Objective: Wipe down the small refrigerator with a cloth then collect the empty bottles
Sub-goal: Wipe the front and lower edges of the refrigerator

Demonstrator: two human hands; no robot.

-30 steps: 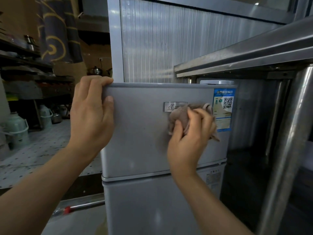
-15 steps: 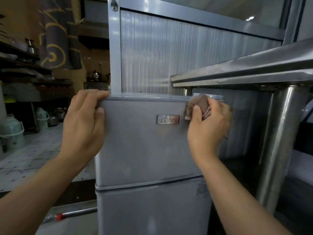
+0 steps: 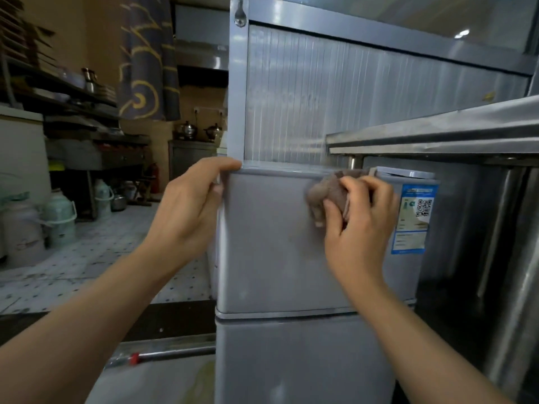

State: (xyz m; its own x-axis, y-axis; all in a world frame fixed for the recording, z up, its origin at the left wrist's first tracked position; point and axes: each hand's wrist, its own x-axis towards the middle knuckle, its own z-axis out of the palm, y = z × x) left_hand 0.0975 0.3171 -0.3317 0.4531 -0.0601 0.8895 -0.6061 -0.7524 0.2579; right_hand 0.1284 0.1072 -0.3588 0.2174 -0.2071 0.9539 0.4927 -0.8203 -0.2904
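Note:
A small silver two-door refrigerator [image 3: 271, 258] stands in front of me, with a blue QR label [image 3: 412, 218] on its upper door at the right. My left hand [image 3: 189, 211] grips the upper door's top left corner. My right hand [image 3: 360, 217] is shut on a crumpled brownish cloth [image 3: 326, 192], pressed against the upper door just under its top edge, left of the label. The door's badge is hidden behind the cloth and hand. No bottles are in view.
A steel counter [image 3: 437, 135] overhangs the fridge at the right, with a steel leg [image 3: 519, 301] below. A ribbed metal cabinet [image 3: 306, 97] rises behind. White jugs [image 3: 58, 220] stand on the tiled floor at left; shelves and kettles [image 3: 186, 129] lie beyond.
My right hand has slid the cloth leftward along the top of the upper door, uncovering the blue label. My left hand keeps its grip on the door's corner. The camera shifted.

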